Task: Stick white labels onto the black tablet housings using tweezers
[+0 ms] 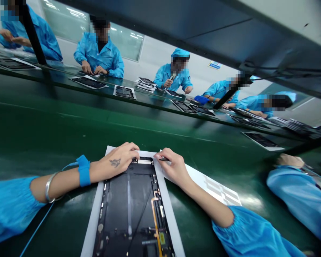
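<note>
Hands: left (116,159) on tablet housing (131,203), right (173,166) pinching thin tool (164,159), glossy green bench (69,125).

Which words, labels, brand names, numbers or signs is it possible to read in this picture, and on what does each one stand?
Blue and white sign on the far wall: too small to read.
Yellow label inside the tablet casing: too small to read.
Grey printed marks on the white sheet: too blurred to read.
No word or number can be read.
</note>
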The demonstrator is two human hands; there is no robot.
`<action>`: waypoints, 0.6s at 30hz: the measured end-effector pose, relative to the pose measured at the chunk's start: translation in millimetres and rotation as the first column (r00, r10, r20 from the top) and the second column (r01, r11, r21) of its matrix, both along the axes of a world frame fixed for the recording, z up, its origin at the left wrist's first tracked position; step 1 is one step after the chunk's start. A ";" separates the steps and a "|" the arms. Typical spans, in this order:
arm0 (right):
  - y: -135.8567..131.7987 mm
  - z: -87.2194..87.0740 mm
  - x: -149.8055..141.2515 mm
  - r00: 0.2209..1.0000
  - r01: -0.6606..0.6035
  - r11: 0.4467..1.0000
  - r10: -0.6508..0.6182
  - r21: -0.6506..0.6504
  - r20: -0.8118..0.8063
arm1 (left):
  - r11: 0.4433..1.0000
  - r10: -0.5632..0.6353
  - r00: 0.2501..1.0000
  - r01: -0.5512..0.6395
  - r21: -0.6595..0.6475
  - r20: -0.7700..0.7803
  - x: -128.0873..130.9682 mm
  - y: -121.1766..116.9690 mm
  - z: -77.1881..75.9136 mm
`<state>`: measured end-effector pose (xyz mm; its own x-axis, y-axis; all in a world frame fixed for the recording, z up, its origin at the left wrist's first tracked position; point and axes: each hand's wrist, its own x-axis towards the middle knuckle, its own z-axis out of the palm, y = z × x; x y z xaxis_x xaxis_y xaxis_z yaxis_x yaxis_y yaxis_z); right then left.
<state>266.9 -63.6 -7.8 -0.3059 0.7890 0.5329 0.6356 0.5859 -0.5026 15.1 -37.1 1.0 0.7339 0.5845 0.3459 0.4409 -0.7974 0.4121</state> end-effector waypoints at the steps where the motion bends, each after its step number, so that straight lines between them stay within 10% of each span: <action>1: 0.4 -0.1 0.1 1.000 -0.001 1.000 0.001 -0.001 0.000 | 0.999 -0.010 0.999 0.012 0.038 -0.045 -0.8 -0.6 -0.5; 18: 12.2 -10.8 -9.2 1.000 -0.007 1.000 0.007 0.003 -0.022 | 0.994 -0.041 0.994 0.031 -0.104 -0.104 -33.4 29.9 -10.4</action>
<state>257.7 -51.4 -18.6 -0.2990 0.7857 0.5416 0.6204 0.5913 -0.5152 -18.3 -7.3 -9.4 0.7843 0.5854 0.2051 0.4579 -0.7695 0.4452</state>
